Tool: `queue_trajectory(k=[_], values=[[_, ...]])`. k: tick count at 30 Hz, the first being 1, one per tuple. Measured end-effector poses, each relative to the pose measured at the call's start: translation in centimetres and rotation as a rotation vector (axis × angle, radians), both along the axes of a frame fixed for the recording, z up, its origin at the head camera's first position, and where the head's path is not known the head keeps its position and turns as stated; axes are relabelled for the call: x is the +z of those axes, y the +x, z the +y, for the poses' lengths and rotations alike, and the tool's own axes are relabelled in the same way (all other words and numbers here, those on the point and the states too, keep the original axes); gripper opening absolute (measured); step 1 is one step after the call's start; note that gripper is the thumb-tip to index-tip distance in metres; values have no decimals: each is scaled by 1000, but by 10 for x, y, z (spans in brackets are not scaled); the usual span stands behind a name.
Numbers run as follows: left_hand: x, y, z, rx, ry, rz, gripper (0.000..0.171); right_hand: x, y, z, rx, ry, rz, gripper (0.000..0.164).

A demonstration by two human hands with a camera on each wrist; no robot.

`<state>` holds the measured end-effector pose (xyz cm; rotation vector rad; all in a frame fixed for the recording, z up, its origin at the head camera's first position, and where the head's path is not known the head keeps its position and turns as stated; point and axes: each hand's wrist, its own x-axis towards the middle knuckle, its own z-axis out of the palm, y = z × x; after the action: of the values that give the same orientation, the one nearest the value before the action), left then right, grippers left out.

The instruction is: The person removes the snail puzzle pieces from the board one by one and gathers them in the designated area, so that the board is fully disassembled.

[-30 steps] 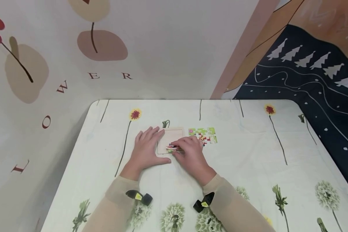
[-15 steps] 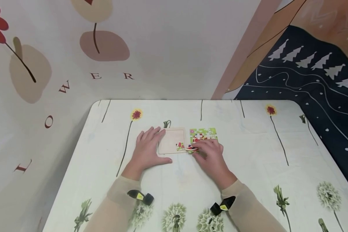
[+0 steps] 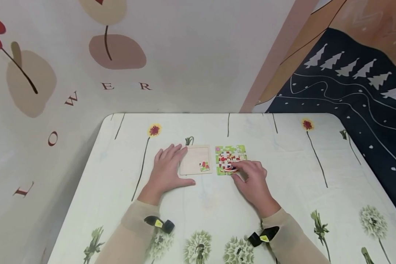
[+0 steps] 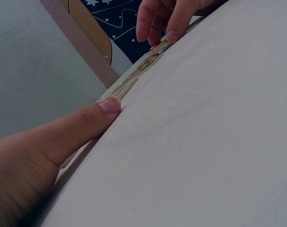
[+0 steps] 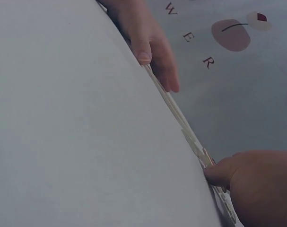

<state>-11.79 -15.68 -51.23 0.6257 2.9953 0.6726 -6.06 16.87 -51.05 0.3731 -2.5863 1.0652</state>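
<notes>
A pale wooden puzzle tray (image 3: 190, 160) lies flat in the middle of the table in the head view. One green and red puzzle piece (image 3: 204, 166) sits in its lower right corner. My left hand (image 3: 167, 168) rests along the tray's left side, fingers spread and thumb stretched near the front edge. To the right lies a square cluster of colourful puzzle pieces (image 3: 240, 149). At its front my right hand (image 3: 255, 181) pinches a red and dark puzzle piece (image 3: 230, 169) between thumb and forefinger. The right wrist view shows that thumb (image 5: 221, 172) against the pieces' edge.
A white cloth (image 3: 198, 205) printed with flowers covers the table. A pale wall (image 3: 191, 66) with letters stands behind it, and a dark patterned hanging (image 3: 359, 95) is at the right. Each sleeve carries a black strap device (image 3: 159, 223).
My right hand has moved right from over the tray to the cluster, carrying the red and dark puzzle piece. The corner piece in the tray has come into sight. The left hand stays put.
</notes>
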Motion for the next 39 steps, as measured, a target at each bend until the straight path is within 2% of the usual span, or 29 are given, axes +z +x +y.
queue_trajectory(k=[8,18,23,26,30,34,39], values=[[1,0,1,2,-2,-5,123,2,0,1,-26,-1,-70,39],[3,0,0,3,-7,10,114,2,-1,0,-29,-38,-83,40],[3,2,2,6,8,14,108,6,-2,6,-26,-117,-137,44],[3,3,2,4,7,10,108,10,-3,8,-27,-155,-124,44],[2,2,2,5,-12,15,109,16,-6,4,10,-121,-88,37],[0,1,2,16,-23,11,110,23,-11,-4,72,-63,-106,32],[2,1,3,24,-24,-1,112,27,-20,-21,125,77,-129,31]])
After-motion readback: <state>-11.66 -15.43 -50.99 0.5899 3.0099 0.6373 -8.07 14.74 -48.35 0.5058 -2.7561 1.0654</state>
